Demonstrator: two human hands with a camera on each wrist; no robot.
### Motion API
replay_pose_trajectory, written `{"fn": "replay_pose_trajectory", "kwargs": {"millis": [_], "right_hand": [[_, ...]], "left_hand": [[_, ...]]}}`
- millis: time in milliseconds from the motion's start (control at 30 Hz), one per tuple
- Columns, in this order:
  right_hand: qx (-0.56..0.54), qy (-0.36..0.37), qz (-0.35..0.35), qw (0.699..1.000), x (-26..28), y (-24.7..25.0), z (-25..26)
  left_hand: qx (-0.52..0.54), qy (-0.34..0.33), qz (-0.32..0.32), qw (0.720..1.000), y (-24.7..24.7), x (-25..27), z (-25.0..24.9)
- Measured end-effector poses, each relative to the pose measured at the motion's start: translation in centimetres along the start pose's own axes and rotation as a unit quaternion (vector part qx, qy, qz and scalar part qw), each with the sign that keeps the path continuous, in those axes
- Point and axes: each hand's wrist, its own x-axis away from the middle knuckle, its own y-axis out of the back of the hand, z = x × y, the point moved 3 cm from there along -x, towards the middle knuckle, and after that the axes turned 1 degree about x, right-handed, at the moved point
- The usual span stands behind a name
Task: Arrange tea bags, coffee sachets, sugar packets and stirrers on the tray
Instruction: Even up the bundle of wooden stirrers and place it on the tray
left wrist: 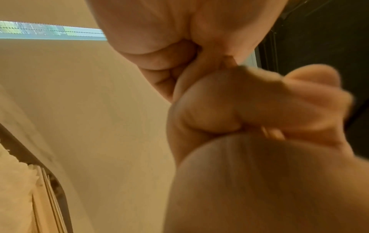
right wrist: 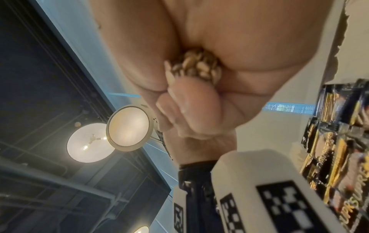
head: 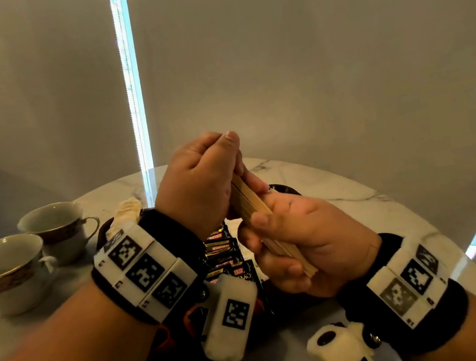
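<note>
While both hands [head: 196, 183] [head: 300, 245] clamp stirrers [head: 250, 206] | right-wrist view alone shows stick ends [right wrist: 194, 66]

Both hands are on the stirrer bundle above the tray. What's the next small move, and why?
Probably lower the wooden stirrers onto a bare part of the tray. Both the left hand and the right hand grip the bundle in the air, while coffee sachets already lie on the tray below.

Pale wooden stirrers [head: 250, 206], black-and-gold sachets [head: 220, 245], gold-rimmed white cups [head: 8, 273].
</note>
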Motion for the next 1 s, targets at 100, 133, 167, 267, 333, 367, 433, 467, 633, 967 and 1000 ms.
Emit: {"fn": "replay_pose_trajectory", "kwargs": {"millis": [100,133,167,267,333,367,433,467,633,967,1000], "right_hand": [[0.048,-0.026,-0.024,0.998,0.5,-0.1,1.2],[0.076,-0.044,-0.038,0.995,0.7,0.1,1.7],[0.103,-0.061,-0.053,0.991,0.9,0.4,2.4],[0.186,-0.095,-0.121,0.97,0.5,2.8,5.2],[0.259,-0.13,-0.211,0.934,-0.5,5.9,6.7],[0.302,-0.147,-0.26,0.905,-1.1,7.8,7.2],[0.432,-0.194,-0.331,0.816,-2.6,11.6,7.5],[0.506,-0.226,-0.341,0.759,-3.4,13.2,7.2],[0.667,-0.332,-0.321,0.585,-6.2,17.3,5.0],[0.742,-0.377,-0.254,0.492,-8.6,20.0,3.4],[0.743,-0.377,-0.253,0.491,-8.7,20.0,3.4]], "left_hand": [[-0.004,0.009,0.015,1.0,0.1,-0.1,0.3],[-0.019,-0.003,0.023,1.0,0.1,-0.2,0.5],[-0.047,-0.015,0.029,0.998,0.2,-0.3,0.6],[-0.149,-0.016,0.025,0.988,1.1,-0.7,0.8],[-0.154,0.003,-0.016,0.988,2.0,-1.1,0.7],[-0.139,0.003,-0.038,0.99,2.4,-1.1,0.5],[-0.116,-0.009,-0.071,0.991,2.9,-1.2,0.1],[-0.116,-0.012,-0.083,0.99,2.9,-1.1,0.0],[-0.117,-0.014,-0.094,0.989,2.7,-1.0,0.3],[-0.118,0.001,-0.077,0.99,1.5,-0.5,0.6],[-0.119,0.0,-0.074,0.99,1.5,-0.5,0.6]]}}
